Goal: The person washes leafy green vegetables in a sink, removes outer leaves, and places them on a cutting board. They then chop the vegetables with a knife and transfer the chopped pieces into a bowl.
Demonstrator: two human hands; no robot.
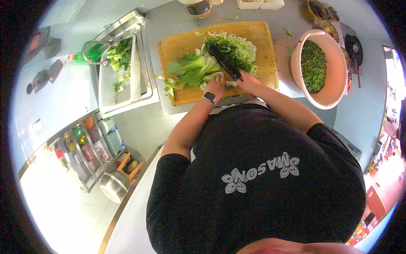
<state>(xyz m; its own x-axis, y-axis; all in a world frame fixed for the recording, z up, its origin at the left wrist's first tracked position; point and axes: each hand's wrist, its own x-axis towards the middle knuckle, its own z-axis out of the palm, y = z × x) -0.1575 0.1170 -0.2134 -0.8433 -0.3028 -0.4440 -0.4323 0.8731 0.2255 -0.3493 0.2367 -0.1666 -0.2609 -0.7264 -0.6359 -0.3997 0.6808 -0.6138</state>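
On a wooden cutting board (263, 63) lies a bunch of leafy bok choy (196, 68), its pale stems towards the blade. My left hand (216, 85), with a watch on its wrist, rests on the near stems. My right hand (248, 82) grips the handle of a dark-bladed kitchen knife (223, 62), which stands between the whole stalks and a heap of shredded greens (236, 47). Small pale leaf bases (170, 85) lie at the board's left edge. The fingers of my right hand are partly hidden.
A pink plastic basin (337, 76) of chopped greens stands right of the board. At left, a white draining basket (136, 73) with leafy greens sits in a metal sink (149, 63) under a curved faucet (87, 47). White containers (260, 3) and an appliance (197, 8) stand behind the board.
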